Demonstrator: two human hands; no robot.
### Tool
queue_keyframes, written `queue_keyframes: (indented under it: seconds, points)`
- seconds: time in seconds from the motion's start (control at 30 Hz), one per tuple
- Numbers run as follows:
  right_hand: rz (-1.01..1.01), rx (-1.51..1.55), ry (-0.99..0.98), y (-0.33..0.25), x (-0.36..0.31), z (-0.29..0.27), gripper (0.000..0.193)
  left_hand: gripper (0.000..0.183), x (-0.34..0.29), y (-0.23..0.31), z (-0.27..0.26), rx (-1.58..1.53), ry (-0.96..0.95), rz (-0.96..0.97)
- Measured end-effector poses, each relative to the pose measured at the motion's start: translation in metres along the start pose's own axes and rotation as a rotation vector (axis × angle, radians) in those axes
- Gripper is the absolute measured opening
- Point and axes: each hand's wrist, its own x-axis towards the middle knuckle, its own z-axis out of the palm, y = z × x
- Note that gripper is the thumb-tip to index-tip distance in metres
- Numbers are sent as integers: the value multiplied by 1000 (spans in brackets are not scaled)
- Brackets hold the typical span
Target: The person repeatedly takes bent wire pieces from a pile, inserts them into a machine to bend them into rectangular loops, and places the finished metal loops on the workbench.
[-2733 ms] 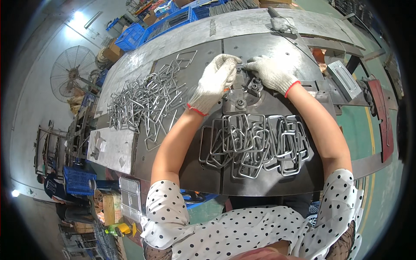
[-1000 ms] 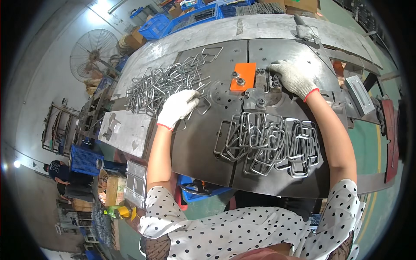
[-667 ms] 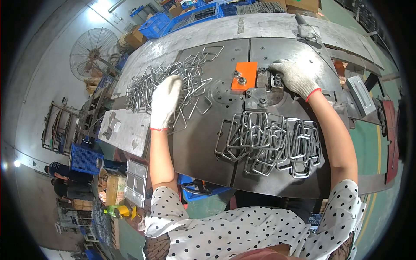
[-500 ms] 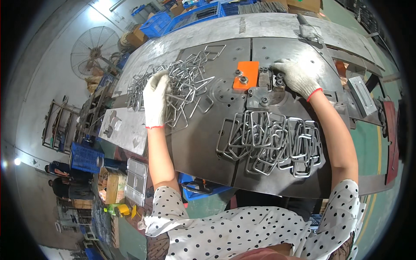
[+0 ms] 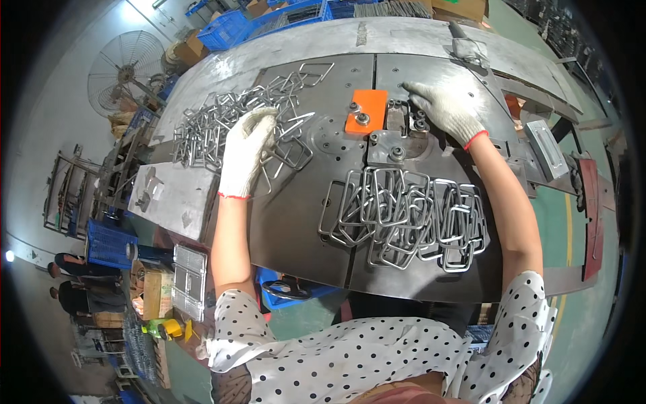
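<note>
the left hand's gloved fingers [image 5: 259, 124] were curled down into the heap of bent wire pieces [image 5: 229, 124], closing on one or more of them, though which piece exactly could not be told; the left hand [image 5: 245, 155] lay left of the orange block [image 5: 367, 111], its wrist toward the person; the right hand [image 5: 441, 111] rested just right of that block, fingers spread flat beside the small metal fixture [image 5: 404, 121], holding nothing; nearer the person than the block lay a pile of finished wire rectangles [image 5: 404, 215] on the steel table [image 5: 303, 236]; the pieces in the heap looked interlocked, so a lift could likely drag several at once or snag; the loops nearest the left fingers seemed to run lengthwise toward the block, open ends that way, though the tangle left this uncertain.
</note>
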Motion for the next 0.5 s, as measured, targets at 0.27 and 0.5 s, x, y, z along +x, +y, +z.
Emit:
queue_keyframes:
  seconds: [0.27,0.5]
  points:
    - [-47,-61,-105,-7,71,21,75,29,-1,-2,17,165,-64,48]
    - [118,-257,-183,-17,90,34,80,30,0,-7,17,196,-100,48]
